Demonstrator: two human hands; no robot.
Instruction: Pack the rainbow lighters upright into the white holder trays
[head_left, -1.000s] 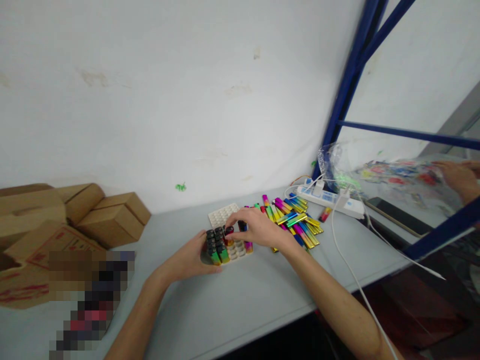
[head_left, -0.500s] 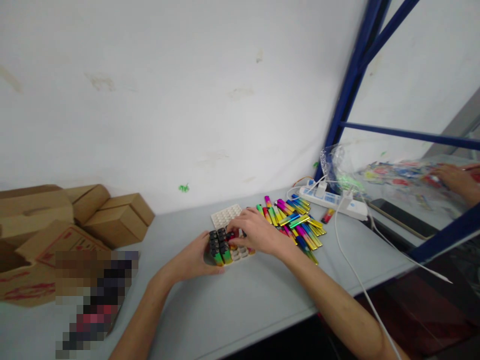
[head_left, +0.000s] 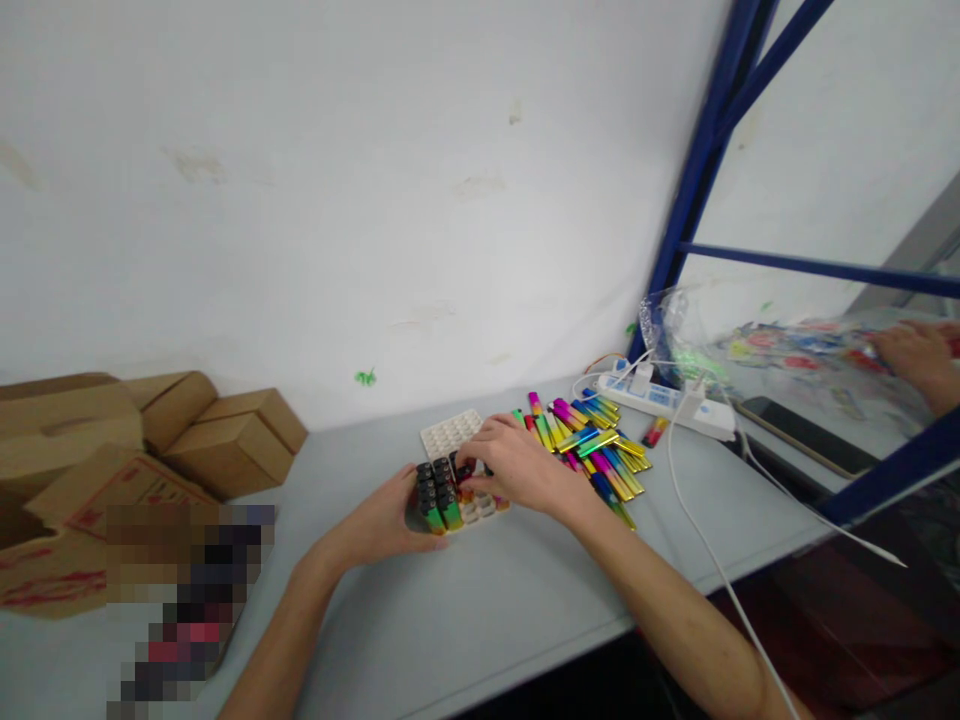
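At the middle of the grey table, a white tray with round pockets holds a block of upright lighters at its left end, black caps up, coloured bodies down. Left hand lies on the table against the tray's left side, fingers curled round the standing block and touching it; whether it grips or only steadies cannot be told. Right hand is over the tray from the right, fingertips closed together on the dark cap of one lighter just beside the block; the lighter's body is hidden by the fingers. Pockets at the tray's near right edge show bare. A second white tray lies flat just behind the first, near the wall. Right of the hands, a loose pile of rainbow-coloured lighters lies flat on the table, touching the right wrist area. A white power strip with plugs and white cables sits beyond the pile. Brown cartons stand at the far left. Behind a blue frame at the right edge, another person's hand rests on printed plastic sheets.
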